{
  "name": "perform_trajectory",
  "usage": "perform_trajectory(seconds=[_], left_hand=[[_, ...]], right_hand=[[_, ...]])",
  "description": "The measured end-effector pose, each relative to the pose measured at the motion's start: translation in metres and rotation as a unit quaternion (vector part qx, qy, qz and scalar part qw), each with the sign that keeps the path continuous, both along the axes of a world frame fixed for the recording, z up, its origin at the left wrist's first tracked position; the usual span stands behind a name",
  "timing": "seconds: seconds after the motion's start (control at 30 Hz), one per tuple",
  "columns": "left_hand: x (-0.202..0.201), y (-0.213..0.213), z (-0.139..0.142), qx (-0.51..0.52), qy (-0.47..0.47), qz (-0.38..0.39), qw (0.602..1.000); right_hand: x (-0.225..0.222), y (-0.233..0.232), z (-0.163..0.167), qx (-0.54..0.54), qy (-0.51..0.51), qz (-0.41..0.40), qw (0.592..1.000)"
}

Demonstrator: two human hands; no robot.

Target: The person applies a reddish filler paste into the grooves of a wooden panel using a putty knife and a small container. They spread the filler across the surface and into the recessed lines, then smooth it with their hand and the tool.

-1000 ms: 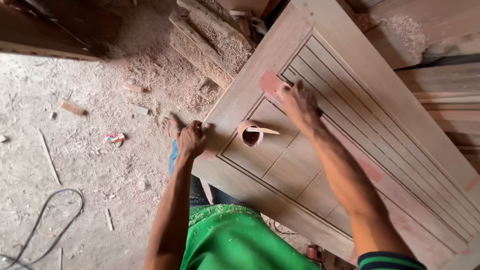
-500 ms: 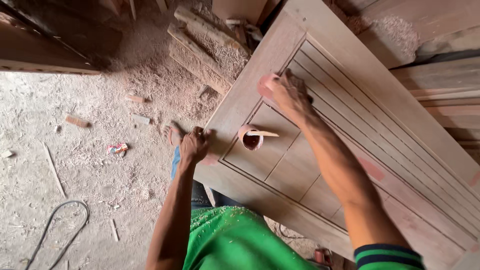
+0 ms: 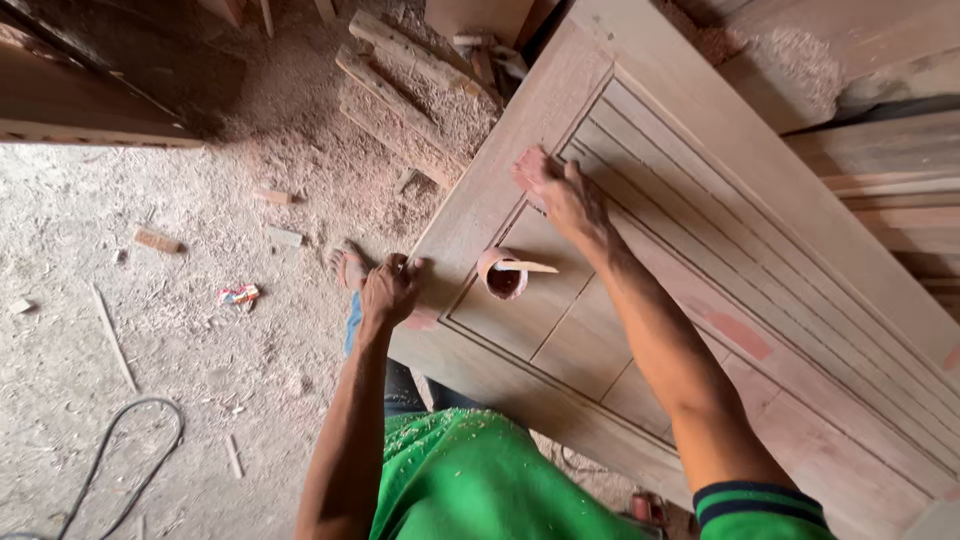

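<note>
The door [image 3: 700,260] lay flat across the right of the frame. The right hand [image 3: 558,190] pressed filler into the groove near its upper centre, fingers flat, gripping nothing that showed. The left hand [image 3: 388,290] clenched the door's left edge. The small cup [image 3: 502,274] sat between them. Pinkish patches [image 3: 740,335] lower right looked already filled; most grooves seemed left.

Soft, even daylight fills the scene, brightest on the pale sawdust-strewn dirt floor [image 3: 150,330] at the left, which looks slightly washed out. A dark shadow lies under the brown wooden plank [image 3: 80,100] at top left. The picture is sharp with no glare, and straight lines of the light wooden panelled door [image 3: 760,260] bow slightly towards the edges.
</note>
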State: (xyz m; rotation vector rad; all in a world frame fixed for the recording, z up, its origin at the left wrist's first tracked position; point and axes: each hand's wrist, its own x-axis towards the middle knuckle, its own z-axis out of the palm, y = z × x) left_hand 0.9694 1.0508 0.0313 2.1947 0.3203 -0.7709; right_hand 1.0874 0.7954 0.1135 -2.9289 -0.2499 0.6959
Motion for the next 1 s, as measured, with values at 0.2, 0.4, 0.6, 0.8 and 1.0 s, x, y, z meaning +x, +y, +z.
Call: perform_trajectory(seconds=[0.2,0.4,0.6,0.8,1.0], left_hand=[[0.0,0.001,0.003,-0.008,-0.051,-0.012,0.999],[-0.002,-0.002,0.01,0.004,0.023,-0.006,1.0],[0.001,-0.001,0.014,0.02,-0.035,-0.02,0.999],[0.005,-0.005,0.008,-0.005,0.012,-0.038,0.999],[0.012,-0.004,0.009,0.006,-0.019,-0.072,0.997]], right_hand=[[0.002,-0.006,0.021,-0.026,0.065,-0.055,0.996],[0.009,0.02,0.008,0.034,-0.09,0.038,0.995],[-0.009,0.0,0.026,0.019,0.021,0.01,1.0],[0.028,0.003,0.014,0.052,0.011,-0.086,0.995],[0.02,-0.009,0.015,-0.052,0.007,0.085,0.995]])
